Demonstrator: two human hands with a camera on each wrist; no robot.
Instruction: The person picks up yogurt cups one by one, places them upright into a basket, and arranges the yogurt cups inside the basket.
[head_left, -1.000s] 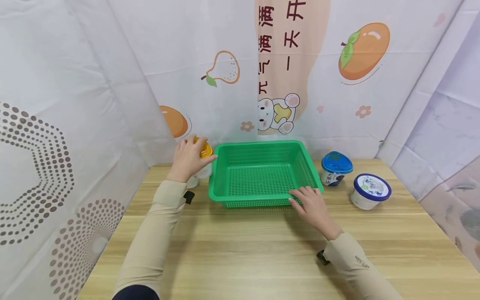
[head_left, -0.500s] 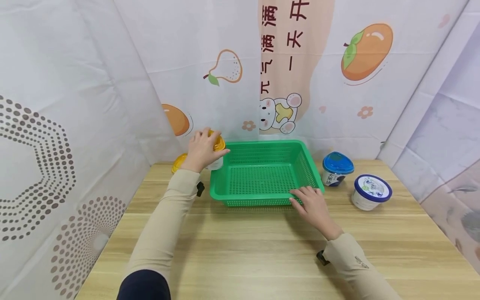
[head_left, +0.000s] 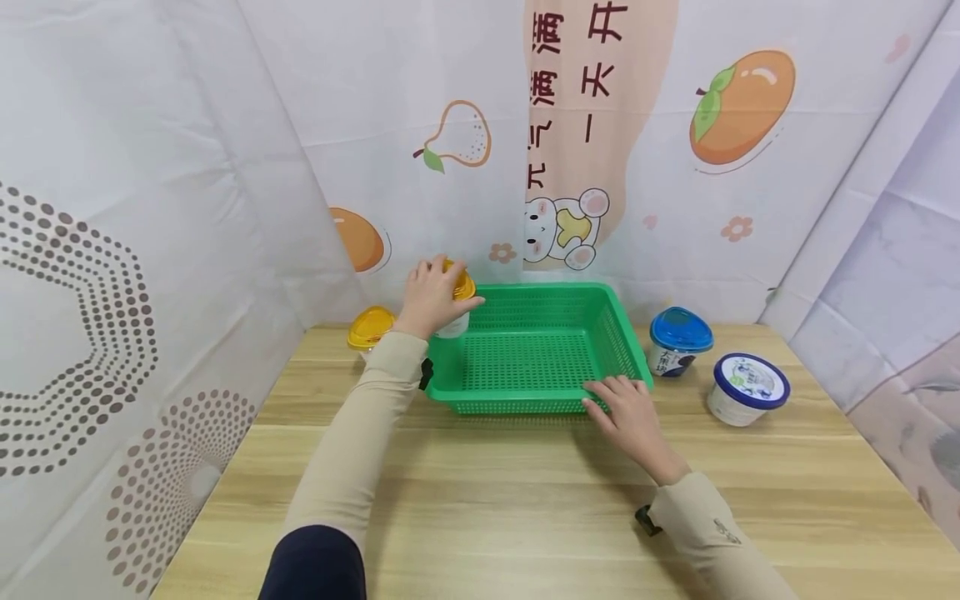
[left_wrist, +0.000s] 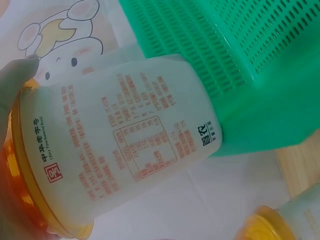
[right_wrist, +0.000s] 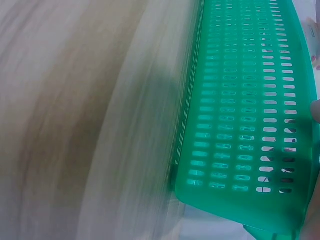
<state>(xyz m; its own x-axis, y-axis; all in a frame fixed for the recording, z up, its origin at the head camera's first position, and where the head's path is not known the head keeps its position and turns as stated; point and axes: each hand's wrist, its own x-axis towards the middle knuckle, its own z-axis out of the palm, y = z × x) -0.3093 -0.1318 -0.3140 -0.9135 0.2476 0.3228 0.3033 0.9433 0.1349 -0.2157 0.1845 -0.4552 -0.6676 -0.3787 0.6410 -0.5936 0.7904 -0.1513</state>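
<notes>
My left hand (head_left: 432,302) holds a white yogurt cup (head_left: 453,322) by its orange-yellow lid, above the left end of the green basket (head_left: 540,407). In the left wrist view, red print covers the side of this yogurt cup (left_wrist: 135,135), and the basket (left_wrist: 200,65) lies just past its base. My right hand (head_left: 628,417) grips the basket's near rim toward the right corner, fingers over the rim and thumb on the outer side. The right wrist view shows the slotted wall of the basket (right_wrist: 240,110), with only bits of that hand at the right edge.
A second yellow-lidded cup (head_left: 371,327) stands left of the basket, partly behind my left forearm. To the basket's right are a blue-lidded cup (head_left: 678,342) and a round white tub (head_left: 738,408) with a dark blue rim. A printed curtain (head_left: 420,192) hangs behind the wooden table (head_left: 510,500).
My left hand has carried the yellow-lidded yogurt cup rightward, from beside the basket to over its left end. The second yellow-lidded cup has come into fuller view. My right hand keeps its place.
</notes>
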